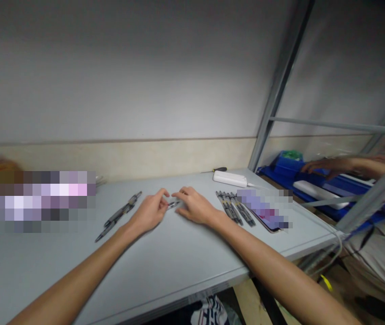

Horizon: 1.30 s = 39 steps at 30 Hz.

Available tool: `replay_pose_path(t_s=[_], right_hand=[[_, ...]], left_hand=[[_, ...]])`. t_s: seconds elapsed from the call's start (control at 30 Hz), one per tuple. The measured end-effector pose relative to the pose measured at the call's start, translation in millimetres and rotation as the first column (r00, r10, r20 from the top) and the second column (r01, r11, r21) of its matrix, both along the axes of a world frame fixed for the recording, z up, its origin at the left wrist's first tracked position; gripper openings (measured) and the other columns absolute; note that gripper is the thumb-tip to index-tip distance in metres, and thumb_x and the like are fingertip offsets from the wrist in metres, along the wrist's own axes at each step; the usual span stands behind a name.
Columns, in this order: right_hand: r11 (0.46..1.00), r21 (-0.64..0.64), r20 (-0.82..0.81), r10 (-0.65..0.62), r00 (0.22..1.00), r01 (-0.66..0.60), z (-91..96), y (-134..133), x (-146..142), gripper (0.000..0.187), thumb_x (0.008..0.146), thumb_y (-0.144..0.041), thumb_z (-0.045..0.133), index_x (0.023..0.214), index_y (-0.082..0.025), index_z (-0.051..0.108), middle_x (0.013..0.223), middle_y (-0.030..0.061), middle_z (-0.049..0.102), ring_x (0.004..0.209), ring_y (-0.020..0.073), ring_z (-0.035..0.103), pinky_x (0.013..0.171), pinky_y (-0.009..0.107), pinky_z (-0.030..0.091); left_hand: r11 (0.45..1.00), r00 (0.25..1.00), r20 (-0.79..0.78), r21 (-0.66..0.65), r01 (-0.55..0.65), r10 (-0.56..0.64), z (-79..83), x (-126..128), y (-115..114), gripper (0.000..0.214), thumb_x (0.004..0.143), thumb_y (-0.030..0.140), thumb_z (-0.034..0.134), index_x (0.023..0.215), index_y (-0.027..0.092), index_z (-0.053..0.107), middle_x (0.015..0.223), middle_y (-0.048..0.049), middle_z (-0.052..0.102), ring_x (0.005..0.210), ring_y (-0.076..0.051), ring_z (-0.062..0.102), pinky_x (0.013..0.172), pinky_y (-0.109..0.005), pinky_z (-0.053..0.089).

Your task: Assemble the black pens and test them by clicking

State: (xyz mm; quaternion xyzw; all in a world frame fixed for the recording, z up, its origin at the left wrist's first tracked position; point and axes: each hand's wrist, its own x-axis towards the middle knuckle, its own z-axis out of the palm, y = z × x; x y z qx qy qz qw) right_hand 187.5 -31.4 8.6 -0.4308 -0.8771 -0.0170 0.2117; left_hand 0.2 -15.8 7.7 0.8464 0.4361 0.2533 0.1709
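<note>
The grey table (pixel 178 262) spreads wide around the grip, with bare surface toward the person as far as the near edge and more bare surface beyond the hands up to the wall. Far to the right of the grip, past a slanting metal frame (pixel 280 85), a blue tray (pixel 280 170) sits off the table's end, with another person's hand (pixel 317 166) over it. A white box (pixel 230 178) lies beyond and to the right of the grip, well apart. A row of pens (pixel 235 208) lies just right of the right hand (pixel 195 208), their long axes pointing away from the person. Two loose pens (pixel 119 215) lie just left of the left hand (pixel 148 212), slanting. The hands meet at the middle, equally near. Between them is a short pen (pixel 173 205), low over the table, its long axis running left to right from one hand to the other. The left thumb and forefinger are closed on its left end. The right fingers curl over its right end, but I cannot tell whether they are pinching or only touching.
</note>
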Motion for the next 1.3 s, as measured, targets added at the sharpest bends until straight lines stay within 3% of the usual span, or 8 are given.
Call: replay_pose_path(t_s=[0.17, 0.5, 0.63, 0.73, 0.83, 0.97, 1.13, 1.3], right_hand=[[0.997, -0.026, 0.032, 0.076, 0.997, -0.076, 3.6, 1, 11, 0.019, 0.086, -0.027, 0.05, 0.094, -0.015, 0.064, 0.086, 0.0087, 0.062, 0.083, 0.018, 0.051, 0.075, 0.028, 0.038], [0.978, -0.205, -0.237, -0.075, 0.969, 0.026, 14.9, 1, 27, 0.028, 0.086, -0.033, 0.046, 0.085, -0.013, 0.066, 0.065, 0.002, 0.061, 0.058, 0.0112, 0.049, 0.057, 0.022, 0.035], [0.992, -0.106, -0.125, -0.083, 0.989, 0.069, 15.2, -9, 13, 0.036, 0.076, -0.025, 0.055, 0.11, -0.013, 0.058, 0.094, 0.0086, 0.064, 0.078, 0.0154, 0.056, 0.068, 0.024, 0.038], [0.958, -0.079, 0.025, -0.274, 0.961, 0.276, 12.8, -12, -1, 0.031, 0.079, -0.024, 0.046, 0.105, -0.013, 0.06, 0.092, 0.013, 0.065, 0.078, 0.0199, 0.058, 0.066, 0.028, 0.039], [0.875, -0.235, 0.076, -0.417, 0.906, 0.422, 12.2, -9, -10, 0.034, 0.083, -0.034, 0.04, 0.085, -0.012, 0.066, 0.081, 0.014, 0.067, 0.072, 0.0205, 0.06, 0.059, 0.027, 0.038], [0.812, -0.5, 0.084, -0.301, 0.95, 0.302, 11.2, -5, -14, 0.033, 0.079, -0.035, 0.046, 0.073, -0.011, 0.068, 0.071, 0.0113, 0.067, 0.065, 0.0174, 0.061, 0.051, 0.022, 0.036], [0.874, -0.187, 0.203, -0.411, 0.889, 0.448, 5.1, -11, -21, 0.036, 0.081, -0.035, 0.042, 0.086, -0.011, 0.069, 0.085, 0.0183, 0.068, 0.078, 0.0261, 0.064, 0.062, 0.031, 0.044], [0.932, 0.003, 0.316, -0.346, 0.883, 0.363, 7.2, -14, -18, 0.031, 0.083, -0.017, 0.037, 0.091, -0.012, 0.067, 0.082, 0.0178, 0.068, 0.079, 0.0263, 0.065, 0.064, 0.033, 0.046]], left_hand=[[0.992, 0.977, 0.192, -0.066, 0.112, -0.097, -4.5, 6, -2, 0.023, 0.08, 0.025, 0.048, 0.102, 0.019, 0.044, 0.08, -0.0023, 0.066, 0.068, -0.013, 0.06, 0.064, -0.024, 0.046], [0.897, 0.988, -0.126, 0.42, 0.139, -0.095, 6.2, -19, 16, 0.022, 0.088, 0.021, 0.039, 0.1, 0.017, 0.057, 0.095, -0.0076, 0.063, 0.091, -0.018, 0.055, 0.083, -0.032, 0.043], [0.831, 0.957, -0.288, 0.525, 0.186, -0.032, 4.6, -9, 12, 0.025, 0.085, 0.013, 0.039, 0.105, 0.015, 0.054, 0.094, -0.0097, 0.06, 0.09, -0.02, 0.053, 0.08, -0.034, 0.042], [0.796, 0.912, -0.403, 0.573, 0.193, 0.069, 5.9, 4, 4, 0.028, 0.08, 0.006, 0.039, 0.102, 0.014, 0.055, 0.091, -0.0109, 0.059, 0.089, -0.023, 0.052, 0.076, -0.036, 0.04], [0.762, 0.867, -0.481, 0.609, 0.222, 0.132, 8.2, 16, -4, 0.019, 0.081, 0.011, 0.039, 0.089, 0.013, 0.057, 0.085, -0.012, 0.059, 0.086, -0.026, 0.053, 0.073, -0.039, 0.039], [0.799, 0.826, -0.535, 0.568, 0.196, 0.178, 7.1, 23, -9, 0.017, 0.08, 0.014, 0.042, 0.078, 0.014, 0.059, 0.074, -0.012, 0.062, 0.077, -0.026, 0.058, 0.07, -0.037, 0.041], [0.903, 0.766, -0.56, 0.425, -0.061, 0.315, 3.8, 31, -12, 0.028, 0.078, 0.009, 0.037, 0.078, 0.014, 0.065, 0.071, -0.0152, 0.066, 0.069, -0.028, 0.064, 0.057, -0.033, 0.042], [0.922, 0.767, -0.521, 0.298, -0.248, 0.375, 3.4, 38, -15, 0.028, 0.074, 0.011, 0.04, 0.077, 0.013, 0.068, 0.075, -0.0186, 0.067, 0.071, -0.028, 0.064, 0.056, -0.031, 0.041]])
